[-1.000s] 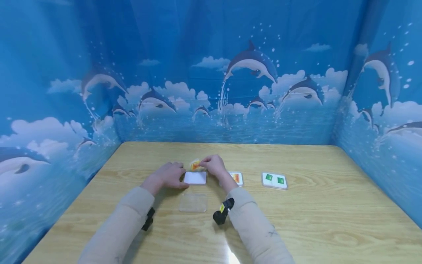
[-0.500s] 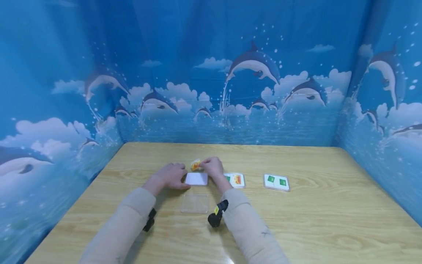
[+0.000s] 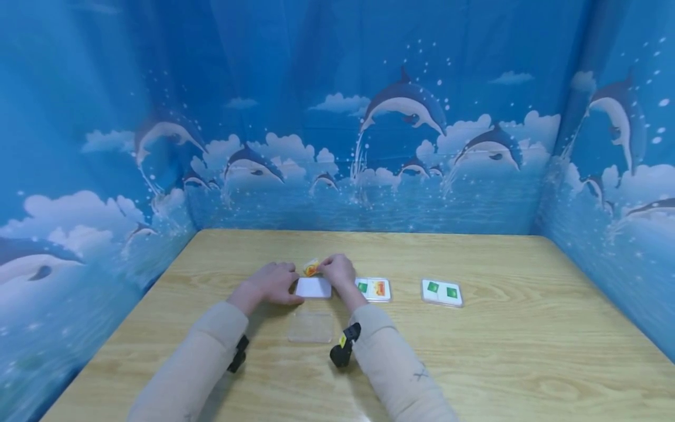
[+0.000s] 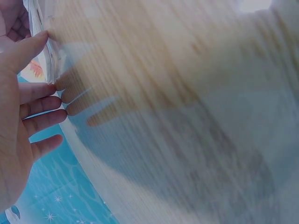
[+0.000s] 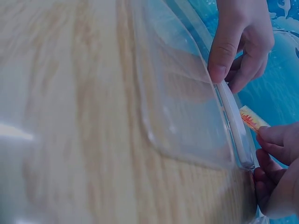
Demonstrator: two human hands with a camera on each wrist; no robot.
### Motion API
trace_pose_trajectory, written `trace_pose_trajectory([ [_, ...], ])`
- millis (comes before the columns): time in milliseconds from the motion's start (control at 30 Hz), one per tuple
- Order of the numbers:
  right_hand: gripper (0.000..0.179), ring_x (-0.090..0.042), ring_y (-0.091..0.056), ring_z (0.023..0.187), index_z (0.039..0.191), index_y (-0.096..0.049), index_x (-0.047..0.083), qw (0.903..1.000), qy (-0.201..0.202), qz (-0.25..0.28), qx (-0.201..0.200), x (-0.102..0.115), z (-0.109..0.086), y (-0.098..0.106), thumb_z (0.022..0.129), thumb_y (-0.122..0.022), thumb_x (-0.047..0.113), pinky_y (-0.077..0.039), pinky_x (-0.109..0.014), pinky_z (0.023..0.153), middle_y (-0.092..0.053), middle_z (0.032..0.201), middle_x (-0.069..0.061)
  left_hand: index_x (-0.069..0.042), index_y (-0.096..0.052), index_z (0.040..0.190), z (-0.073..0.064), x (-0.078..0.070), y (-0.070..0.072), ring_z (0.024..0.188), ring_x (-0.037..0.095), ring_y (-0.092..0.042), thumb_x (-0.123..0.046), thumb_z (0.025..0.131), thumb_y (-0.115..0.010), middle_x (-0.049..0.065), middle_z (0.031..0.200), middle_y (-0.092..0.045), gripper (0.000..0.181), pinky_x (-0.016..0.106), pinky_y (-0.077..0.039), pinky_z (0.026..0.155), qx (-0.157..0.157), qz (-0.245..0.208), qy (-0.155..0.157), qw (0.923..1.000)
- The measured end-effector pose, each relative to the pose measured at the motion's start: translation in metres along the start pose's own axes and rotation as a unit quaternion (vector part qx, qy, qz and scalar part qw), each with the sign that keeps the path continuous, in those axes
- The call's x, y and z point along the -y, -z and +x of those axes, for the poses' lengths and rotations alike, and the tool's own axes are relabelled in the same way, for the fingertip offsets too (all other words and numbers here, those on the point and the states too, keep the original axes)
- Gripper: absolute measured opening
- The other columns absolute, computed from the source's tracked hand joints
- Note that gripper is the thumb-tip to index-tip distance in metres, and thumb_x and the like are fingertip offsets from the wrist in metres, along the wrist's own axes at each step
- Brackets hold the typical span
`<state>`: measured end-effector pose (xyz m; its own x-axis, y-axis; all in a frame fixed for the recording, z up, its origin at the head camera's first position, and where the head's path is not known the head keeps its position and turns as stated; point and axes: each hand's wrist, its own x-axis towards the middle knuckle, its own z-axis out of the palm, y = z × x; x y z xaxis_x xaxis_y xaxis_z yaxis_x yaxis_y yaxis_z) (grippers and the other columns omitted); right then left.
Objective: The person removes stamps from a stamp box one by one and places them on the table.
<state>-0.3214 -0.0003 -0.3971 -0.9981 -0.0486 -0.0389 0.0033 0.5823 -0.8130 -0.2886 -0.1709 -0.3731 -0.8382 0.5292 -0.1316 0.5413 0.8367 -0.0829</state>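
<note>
In the head view my left hand [image 3: 271, 283] holds a white-filled case [image 3: 313, 287] at its left side, thumb at the near edge and fingers at the far edge. Just beyond that case, my right hand [image 3: 340, 271] pinches a small flat orange-and-yellow printed piece [image 3: 311, 268]. The right wrist view shows the piece [image 5: 252, 119] between thumb and fingertip, tilted beside the white case [image 5: 236, 126]. A clear plastic lid [image 3: 310, 327] lies on the near side of the white case. Seen from the left wrist, my left thumb and fingertips [image 4: 51, 86] touch the case's edge.
To the right of my right hand lies a case [image 3: 373, 289] with one green and one orange picture. Farther right is another case [image 3: 442, 292] with two green squares. Dolphin-printed curtains [image 3: 337, 146] stand round the wooden table [image 3: 501, 351].
My right wrist has shifted left, uncovering more of the green-and-orange case. The pinched piece has tilted and come slightly lower toward the white case. My left hand keeps its hold.
</note>
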Motion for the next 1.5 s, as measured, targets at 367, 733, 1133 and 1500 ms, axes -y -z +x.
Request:
trace_pose_trajectory([
  [367,0.015,-0.019,-0.061,0.081,0.094,-0.070,0.007,0.9998,0.015,-0.013,0.007,-0.002,0.000,0.000,0.085,-0.065,0.017,-0.050,-0.030,0.072,-0.067,0.090,-0.006,-0.010,-0.062,0.093,0.002,0.000,-0.003,0.072,0.017,-0.044,-0.054,0.081,-0.059,0.002,0.086,-0.047,0.046,0.037,-0.040,0.068,0.002,0.005,0.011,0.9999],
  [733,0.019,-0.018,-0.059,0.081,0.096,-0.069,0.006,0.9978,0.064,-0.005,0.014,-0.001,-0.001,0.008,0.089,-0.062,0.022,-0.048,-0.031,0.073,-0.067,0.091,-0.006,-0.005,-0.062,0.108,-0.001,0.002,0.000,0.080,0.021,-0.051,-0.056,0.082,-0.058,0.005,0.091,-0.054,0.057,0.040,-0.044,0.077,0.003,-0.011,0.016,0.9998],
  [1133,0.030,-0.016,-0.058,0.082,0.104,-0.067,0.006,0.9874,0.129,-0.065,0.064,0.010,-0.007,0.032,0.093,-0.054,0.031,-0.048,-0.032,0.074,-0.065,0.096,-0.005,0.000,-0.059,0.119,-0.012,0.011,0.022,0.109,0.035,-0.054,-0.046,0.092,-0.048,0.019,0.117,-0.059,0.054,0.049,-0.040,0.094,-0.057,-0.056,0.043,0.9959],
  [1500,0.044,-0.022,-0.057,0.098,0.113,-0.064,0.005,0.9150,0.301,-0.260,0.067,0.018,-0.024,0.057,0.087,-0.061,0.040,-0.047,-0.037,0.081,-0.063,0.107,-0.008,-0.007,-0.061,0.083,-0.021,0.008,0.035,0.068,0.020,-0.055,-0.039,0.089,-0.057,0.003,0.074,-0.057,0.032,0.043,-0.046,0.071,-0.149,-0.009,0.049,0.9876],
])
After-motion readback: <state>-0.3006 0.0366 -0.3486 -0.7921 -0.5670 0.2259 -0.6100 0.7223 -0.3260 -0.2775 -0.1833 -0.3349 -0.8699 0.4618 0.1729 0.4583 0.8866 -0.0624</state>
